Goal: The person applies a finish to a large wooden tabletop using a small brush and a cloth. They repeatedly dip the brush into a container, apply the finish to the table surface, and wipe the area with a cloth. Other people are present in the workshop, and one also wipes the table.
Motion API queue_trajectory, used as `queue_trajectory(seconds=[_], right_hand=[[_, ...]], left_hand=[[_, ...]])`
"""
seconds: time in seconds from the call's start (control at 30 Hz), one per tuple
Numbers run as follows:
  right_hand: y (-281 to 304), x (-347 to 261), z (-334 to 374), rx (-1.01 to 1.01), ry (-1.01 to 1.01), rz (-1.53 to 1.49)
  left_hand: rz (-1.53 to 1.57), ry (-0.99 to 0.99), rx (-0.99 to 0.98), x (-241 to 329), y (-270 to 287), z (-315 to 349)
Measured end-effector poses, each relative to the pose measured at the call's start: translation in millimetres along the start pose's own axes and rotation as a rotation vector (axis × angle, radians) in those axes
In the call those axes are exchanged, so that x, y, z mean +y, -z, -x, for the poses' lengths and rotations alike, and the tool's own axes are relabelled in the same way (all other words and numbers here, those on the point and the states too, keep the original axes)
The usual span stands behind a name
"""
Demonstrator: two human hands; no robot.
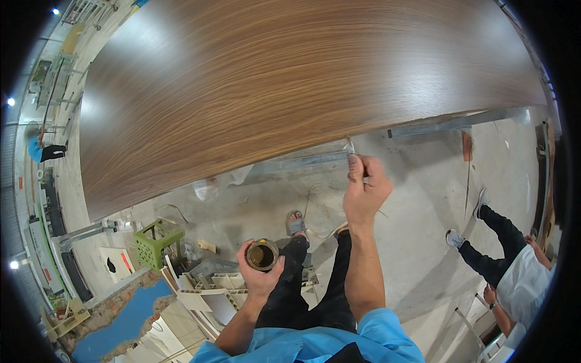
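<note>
My left hand (260, 283) is wrapped round a small round jar (262, 255), its open mouth facing up and a dark brown content inside. Above and ahead of it, my right hand (367, 190) pinches a small tool with a pale tip (349, 146); most of it is hidden by the fingers, and it may be a brush. The tip is at the near edge of a large brown wood-grain panel (290, 78). Whether it touches that edge is hard to tell.
Metal rails (302, 162) run beneath the panel. A green plastic stool (158, 243) stands left, near a pile of board offcuts (215, 302). Another person (511, 260) in dark trousers is at the right; a second (42, 148) is far left. Loose strips lie on the concrete floor (417, 181).
</note>
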State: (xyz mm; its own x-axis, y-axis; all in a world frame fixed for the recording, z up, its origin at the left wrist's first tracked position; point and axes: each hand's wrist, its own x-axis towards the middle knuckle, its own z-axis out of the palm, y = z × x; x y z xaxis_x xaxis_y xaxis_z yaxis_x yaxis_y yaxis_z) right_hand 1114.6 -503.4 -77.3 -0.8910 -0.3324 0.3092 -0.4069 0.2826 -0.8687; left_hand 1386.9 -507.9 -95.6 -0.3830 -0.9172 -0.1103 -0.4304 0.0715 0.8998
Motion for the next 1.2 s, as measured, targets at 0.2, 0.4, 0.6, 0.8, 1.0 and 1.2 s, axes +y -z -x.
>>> queue_trajectory(seconds=[0.2, 0.4, 0.6, 0.8, 1.0, 1.2], right_hand=[[-30.1, -26.9, 20.0, -0.159, 0.243, -0.065], [-27.6, -19.7, 12.8, -0.149, 0.24, -0.019], [31.6, 14.8, -39.7, 0.151, -0.088, 0.018], [27.2, 12.8, -31.5, 0.0, 0.271, 0.07], [76.1, 56.2, -81.1, 0.205, 0.053, 0.103], [104.5, 79.2, -103.4, 0.099, 0.16, 0.158]], left_hand=[[0.005, 0.039, -0.003, 2.2, 1.8, -1.2], [0.017, -0.048, 0.077, 0.6, 1.4, -9.1], [0.072, -0.051, -0.018, 2.5, -10.7, -13.4], [0.072, -0.117, -0.099, 15.2, -37.8, -26.4], [0.053, -0.158, -0.136, 42.3, -68.2, -30.4], [0.066, -0.1, -0.192, 71.2, -117.8, -31.5]])
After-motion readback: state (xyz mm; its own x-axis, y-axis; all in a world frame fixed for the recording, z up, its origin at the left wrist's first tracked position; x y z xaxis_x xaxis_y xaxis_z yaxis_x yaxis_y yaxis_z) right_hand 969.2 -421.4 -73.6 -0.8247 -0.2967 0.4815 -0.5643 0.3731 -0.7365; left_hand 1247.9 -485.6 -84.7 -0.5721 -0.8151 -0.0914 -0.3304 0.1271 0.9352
